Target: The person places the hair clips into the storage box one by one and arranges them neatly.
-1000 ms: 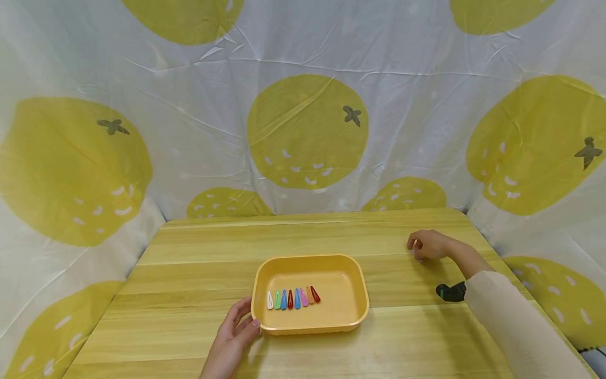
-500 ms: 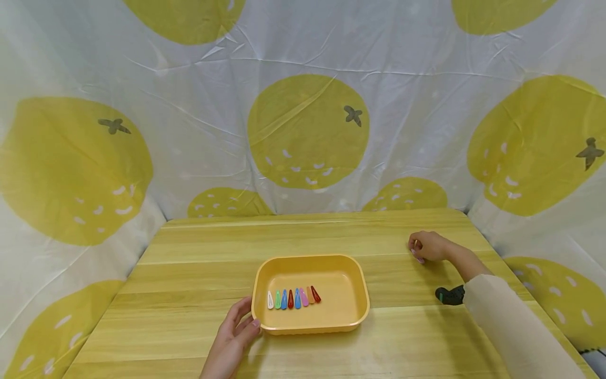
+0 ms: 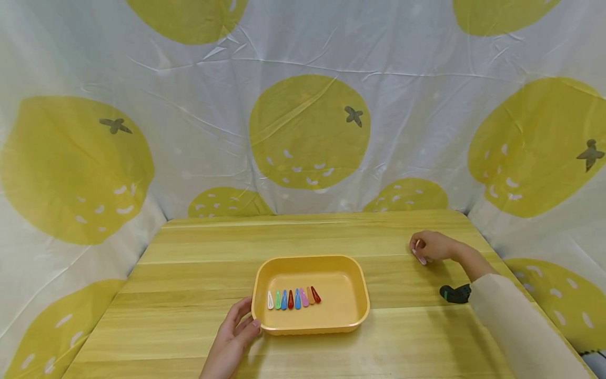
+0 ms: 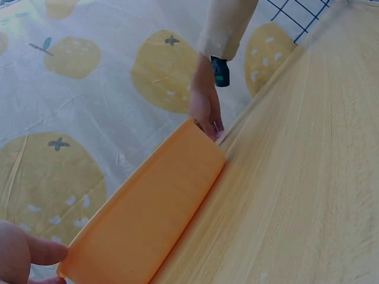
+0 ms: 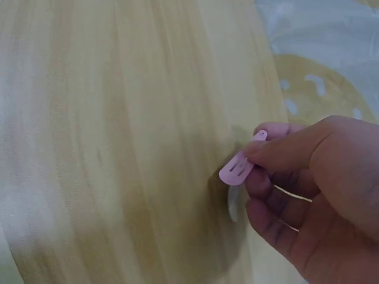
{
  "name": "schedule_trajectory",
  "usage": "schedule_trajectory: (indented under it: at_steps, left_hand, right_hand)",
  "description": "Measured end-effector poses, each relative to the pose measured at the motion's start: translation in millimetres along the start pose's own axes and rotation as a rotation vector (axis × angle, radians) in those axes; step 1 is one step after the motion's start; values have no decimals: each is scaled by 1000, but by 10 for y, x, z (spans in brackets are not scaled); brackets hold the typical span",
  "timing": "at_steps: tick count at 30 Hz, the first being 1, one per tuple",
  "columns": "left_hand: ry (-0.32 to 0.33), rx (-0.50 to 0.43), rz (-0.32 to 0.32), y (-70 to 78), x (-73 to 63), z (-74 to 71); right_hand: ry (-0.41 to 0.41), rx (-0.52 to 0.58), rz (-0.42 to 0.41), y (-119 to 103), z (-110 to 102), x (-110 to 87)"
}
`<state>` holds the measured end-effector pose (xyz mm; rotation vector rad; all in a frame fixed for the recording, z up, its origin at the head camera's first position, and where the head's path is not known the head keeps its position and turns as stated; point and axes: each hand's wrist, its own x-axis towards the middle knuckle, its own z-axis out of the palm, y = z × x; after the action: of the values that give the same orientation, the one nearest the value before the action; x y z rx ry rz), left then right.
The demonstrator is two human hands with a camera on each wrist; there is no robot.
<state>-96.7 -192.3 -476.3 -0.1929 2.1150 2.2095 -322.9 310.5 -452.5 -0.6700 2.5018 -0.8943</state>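
Note:
My left hand (image 3: 233, 337) grips the near left corner of a yellow-orange plastic tray (image 3: 331, 329), its thumb at the rim and fingers along the outer wall. Inside, several snap hair clips (image 3: 291, 299) lie side by side: white, green, blue, red, pink and orange. Over the table's right side, my right hand (image 3: 433, 246) pinches a pink snap hair clip (image 5: 237, 168) between thumb and index finger. Just below that clip shows a whitish curved sliver (image 5: 233, 204); what it is I cannot tell. The left wrist view shows the tray's outer wall (image 4: 148, 213) but hides the clips inside.
A wooden table (image 3: 199, 247) carries everything. Beside the right sleeve is a dark strap-like piece (image 3: 455, 293) with a green mark. A white cloth (image 3: 303, 47) printed with yellow fruit hangs behind and along both sides. Blue wire grid (image 4: 299, 18) shows at the top of the left wrist view.
The pink clip has become more visible below my right fingers, and that hand has shifted very slightly right. My left hand, the tray and the clips inside have stayed put.

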Motion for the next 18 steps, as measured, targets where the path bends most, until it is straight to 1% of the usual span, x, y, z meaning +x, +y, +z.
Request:
schedule_trajectory:
  at_steps: [5,8,13,18]
  left_hand:
    - [-3,-2,1,-10,3,-9]
    - [-2,0,0,-11,4,-10]
    - [3,6,1,-9,7,-4]
    - [4,9,-1,-10,6,-7]
  right_hand:
    - [-27,95,54,-82,-60,-20]
    - [-33,130,72,-158,-78,-28]
    - [-37,128,77,-252,-85,5]
    - [-42,70,83,-378,-99,72]
